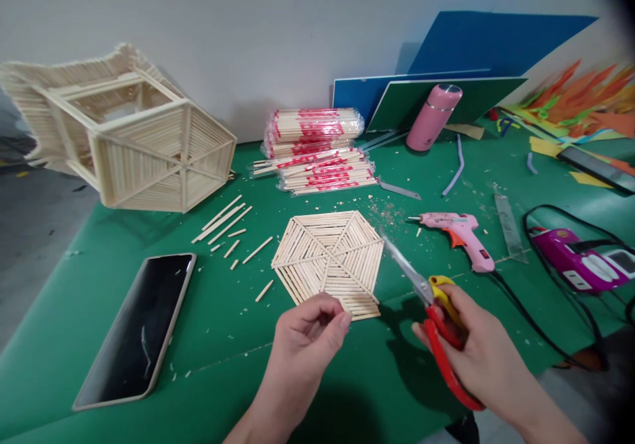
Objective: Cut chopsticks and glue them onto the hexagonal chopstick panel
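Observation:
A flat hexagonal panel of wooden sticks [342, 235], with spokes meeting at its middle, lies on the green table. My left hand [307, 348] is at the panel's lower edge, thumb and forefinger pinched together. Whatever is between those fingertips is too small to make out. My right hand [489, 358] grips scissors with one red and one yellow handle [441, 345]. Their blades look closed and point up and left toward the panel's right corner. Left of the panel lie several loose stick pieces [223, 222], long and short.
A stick-built lantern-like frame [143, 159] rests at the back left, near a phone [139, 331]. Wrapped chopstick bundles [317, 146] and a pink bottle [434, 118] are at the back. Right of the panel lie a pink glue gun [459, 232] and a purple power strip [575, 259] with cords.

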The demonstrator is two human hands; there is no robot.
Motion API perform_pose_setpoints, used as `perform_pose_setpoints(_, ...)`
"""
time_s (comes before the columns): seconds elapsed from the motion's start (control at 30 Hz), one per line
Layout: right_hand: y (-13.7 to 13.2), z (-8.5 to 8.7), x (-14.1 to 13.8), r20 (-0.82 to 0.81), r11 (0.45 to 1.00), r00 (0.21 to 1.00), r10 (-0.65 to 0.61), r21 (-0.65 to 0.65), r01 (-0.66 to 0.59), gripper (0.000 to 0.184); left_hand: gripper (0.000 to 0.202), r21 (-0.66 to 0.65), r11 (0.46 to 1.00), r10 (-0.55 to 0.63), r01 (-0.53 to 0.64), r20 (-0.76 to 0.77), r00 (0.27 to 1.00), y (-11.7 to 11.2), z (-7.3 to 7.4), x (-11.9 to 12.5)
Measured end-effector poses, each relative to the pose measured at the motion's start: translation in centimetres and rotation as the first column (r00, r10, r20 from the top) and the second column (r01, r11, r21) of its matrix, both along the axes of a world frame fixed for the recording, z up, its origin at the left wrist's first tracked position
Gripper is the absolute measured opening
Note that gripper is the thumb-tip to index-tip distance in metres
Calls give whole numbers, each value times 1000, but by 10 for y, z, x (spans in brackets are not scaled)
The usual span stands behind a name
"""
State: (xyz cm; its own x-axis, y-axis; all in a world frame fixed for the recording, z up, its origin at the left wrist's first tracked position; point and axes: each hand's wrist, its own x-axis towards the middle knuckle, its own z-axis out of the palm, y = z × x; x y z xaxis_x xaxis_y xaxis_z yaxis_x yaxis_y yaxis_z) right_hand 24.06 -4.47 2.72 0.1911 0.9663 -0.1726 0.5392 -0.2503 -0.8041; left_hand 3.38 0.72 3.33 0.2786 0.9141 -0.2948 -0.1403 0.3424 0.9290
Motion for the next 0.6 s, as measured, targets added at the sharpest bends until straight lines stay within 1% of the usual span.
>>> perform_pose_setpoints(0.07, -3, 5, -10, -58, 997, 996, 72, -32, -74, 30, 19, -27, 999, -29, 30, 33, 999, 0, -3, -1)
perform_pose_setpoints(0.1, -3, 7, -15, -104, 995, 991, 81, -41, -85, 28, 19, -44, 998, -39, 41, 54, 998, 0, -4, -1)
perform_pose_setpoints(0.13, -4, 8, -22, -158, 996, 985, 69, -50, -78, 27, 20, -63, 997, -43, 48, 78, 996, 0, -5, -1)
perform_pose_setpoints(0.23, 1, 11, -41, -336, 999, 941, -40, -17, 36, 24, 20, -140, 990, -12, 34, 150, 989, -1, -8, 3)
perform_pose_setpoints(0.3, 8, 11, -51, -455, 998, 890, -34, 38, 58, 23, 19, -204, 979, 19, 21, 190, 982, -2, -8, 6)
perform_pose_setpoints(0.4, 20, 11, -62, -608, 997, 792, 45, 76, 2, 25, 20, -301, 953, 43, 35, 248, 968, -3, -8, 10)
perform_pose_setpoints(0.47, 26, 10, -66, -701, 997, 709, 71, 70, -31, 24, 21, -344, 937, 48, 58, 294, 955, -3, -7, 11)
perform_pose_setpoints(0.53, 29, 10, -68, -770, 998, 635, 64, 50, -39, 22, 22, -361, 929, 43, 81, 321, 946, -3, -5, 10)
perform_pose_setpoints(0.6, 30, 10, -68, -807, 999, 589, 44, 28, -36, 21, 22, -369, 924, 32, 97, 329, 944, -3, -4, 9)
